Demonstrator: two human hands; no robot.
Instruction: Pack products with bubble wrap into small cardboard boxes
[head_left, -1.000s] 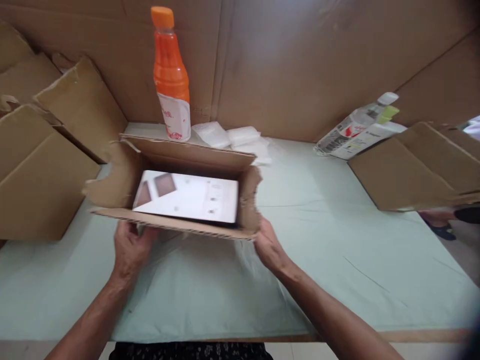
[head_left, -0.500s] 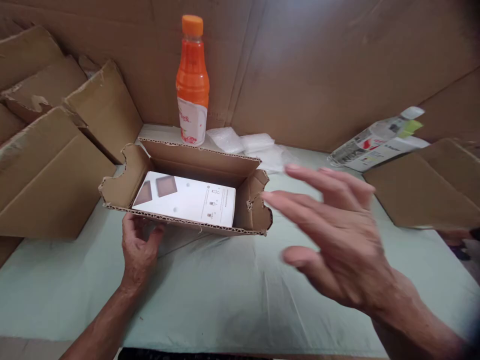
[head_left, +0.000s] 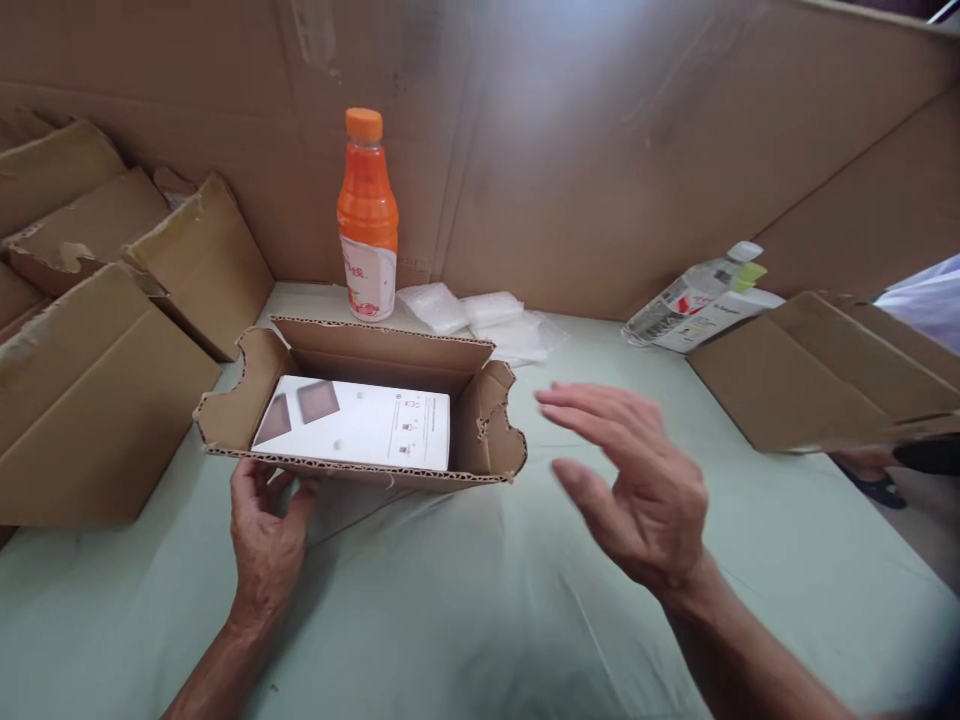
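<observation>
An open cardboard box (head_left: 390, 345) with notched end flaps lies on the cloth, left of centre. Inside it a white printed carton (head_left: 375, 425) rests towards the left, leaving a gap at the box's right end. My left hand (head_left: 266, 530) grips the lower front edge of the cardboard box, its fingertips hidden by the box. To the right of the box, my right hand (head_left: 630, 480) hovers empty over the cloth, fingers stretched out and thumb apart, touching nothing.
Behind the box stand an orange drink bottle (head_left: 367, 230) and clear plastic packets (head_left: 495, 315). Cardboard boxes (head_left: 97, 390) crowd the left side. On the right, a clear bottle (head_left: 686, 295) leans near another carton box (head_left: 832, 370). A cardboard wall (head_left: 570, 150) closes the back.
My right hand has drawn back a little and now shows more sharply. The view has tilted up and shifted, while my left hand stays at the box's front edge.
</observation>
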